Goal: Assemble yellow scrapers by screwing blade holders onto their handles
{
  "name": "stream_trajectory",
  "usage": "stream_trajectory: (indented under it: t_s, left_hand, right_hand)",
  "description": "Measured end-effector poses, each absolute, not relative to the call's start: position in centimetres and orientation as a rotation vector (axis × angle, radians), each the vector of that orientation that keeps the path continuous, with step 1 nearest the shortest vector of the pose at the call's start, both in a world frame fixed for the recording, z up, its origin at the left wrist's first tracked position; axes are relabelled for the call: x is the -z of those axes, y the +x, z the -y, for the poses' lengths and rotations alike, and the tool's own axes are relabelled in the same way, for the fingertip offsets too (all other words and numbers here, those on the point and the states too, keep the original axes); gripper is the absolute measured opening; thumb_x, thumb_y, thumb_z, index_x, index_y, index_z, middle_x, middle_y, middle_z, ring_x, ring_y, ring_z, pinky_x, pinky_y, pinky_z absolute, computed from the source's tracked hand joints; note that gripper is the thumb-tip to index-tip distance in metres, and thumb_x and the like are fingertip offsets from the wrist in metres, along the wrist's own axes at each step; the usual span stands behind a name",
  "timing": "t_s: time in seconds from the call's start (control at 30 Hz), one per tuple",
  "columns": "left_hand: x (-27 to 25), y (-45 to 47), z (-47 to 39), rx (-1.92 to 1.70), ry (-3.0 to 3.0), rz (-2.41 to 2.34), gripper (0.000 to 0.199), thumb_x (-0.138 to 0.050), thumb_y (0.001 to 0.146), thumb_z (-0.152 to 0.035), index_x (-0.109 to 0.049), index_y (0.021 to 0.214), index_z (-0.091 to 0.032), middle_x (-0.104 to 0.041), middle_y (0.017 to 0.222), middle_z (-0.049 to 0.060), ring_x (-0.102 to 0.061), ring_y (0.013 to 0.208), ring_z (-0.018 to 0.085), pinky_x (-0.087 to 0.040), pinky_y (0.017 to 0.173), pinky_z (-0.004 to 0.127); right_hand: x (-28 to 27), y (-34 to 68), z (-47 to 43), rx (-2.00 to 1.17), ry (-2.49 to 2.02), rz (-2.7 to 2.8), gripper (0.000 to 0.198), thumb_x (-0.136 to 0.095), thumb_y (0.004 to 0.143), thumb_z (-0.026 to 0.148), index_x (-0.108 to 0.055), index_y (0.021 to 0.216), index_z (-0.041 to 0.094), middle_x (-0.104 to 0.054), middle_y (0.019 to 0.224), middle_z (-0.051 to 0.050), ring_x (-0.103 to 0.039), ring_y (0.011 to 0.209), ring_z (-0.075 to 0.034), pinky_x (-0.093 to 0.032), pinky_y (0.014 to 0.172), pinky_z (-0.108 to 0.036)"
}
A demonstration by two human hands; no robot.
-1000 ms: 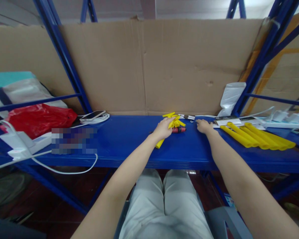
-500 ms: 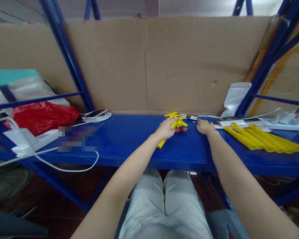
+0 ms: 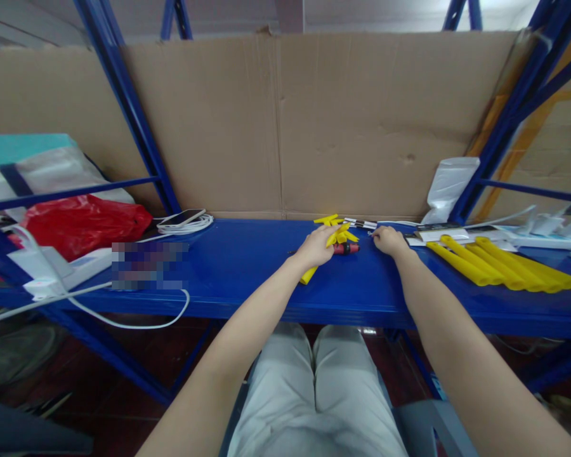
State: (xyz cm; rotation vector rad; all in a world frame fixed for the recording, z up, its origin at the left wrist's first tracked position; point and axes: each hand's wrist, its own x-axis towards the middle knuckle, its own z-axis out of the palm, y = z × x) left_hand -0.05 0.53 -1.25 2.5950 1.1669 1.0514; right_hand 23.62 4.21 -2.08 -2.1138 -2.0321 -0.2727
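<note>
While the left hand (image 3: 320,247) has its grip clamped on a yellow part (image 3: 341,235) near the screwdriver (image 3: 346,249), the right hand (image 3: 389,241) sits by small bits (image 3: 370,233), its grip unclear.

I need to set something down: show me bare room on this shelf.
Bare shelf shows between the white cable coil and the left hand; a smaller patch between the red tool and the near edge. Crowded: right of the right hand, with yellow tubes.
</note>
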Motion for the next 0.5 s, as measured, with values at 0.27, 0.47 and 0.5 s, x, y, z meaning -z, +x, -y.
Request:
stream_trajectory:
  t_s: [0.27,0.47,0.5]
  left_hand:
    - [1.2,-0.1,-0.6,-1.029,2.582,-1.171,0.055,-0.052,0.077,-0.008,-0.05,0.13,-0.021,-0.055,0.13,0.008,-0.045,0.124,0.023,-0.033,0.105,0.043]
    - [1.0,0.0,-0.3,-1.008,2.6,-1.188,0.055,-0.051,0.076,-0.007,-0.051,0.129,-0.02,-0.054,0.131,0.008,-0.046,0.123,0.022,-0.032,0.106,0.041]
    - [1.0,0.0,-0.3,-1.004,2.599,-1.188,0.054,-0.052,0.076,-0.007,-0.05,0.129,-0.021,-0.054,0.131,0.008,-0.046,0.123,0.022,-0.033,0.106,0.042]
  right_hand:
    - [1.9,23.2,-4.9,0.184,-2.127,2.001,0.03,-0.045,0.082,0.017,-0.061,0.106,0.01,-0.064,0.108,-0.016,-0.059,0.104,-0.025,-0.045,0.083,-0.03]
    - [2.4,23.9,-5.4,0.155,-2.148,1.926,0.037,-0.044,0.083,0.014,-0.058,0.116,0.008,-0.061,0.116,-0.017,-0.057,0.109,-0.025,-0.044,0.087,-0.03]
    - [2.5,24.0,-5.5,0.162,-2.14,1.95,0.036,-0.043,0.083,0.014,-0.06,0.115,0.009,-0.061,0.116,-0.017,-0.056,0.11,-0.024,-0.043,0.089,-0.03]
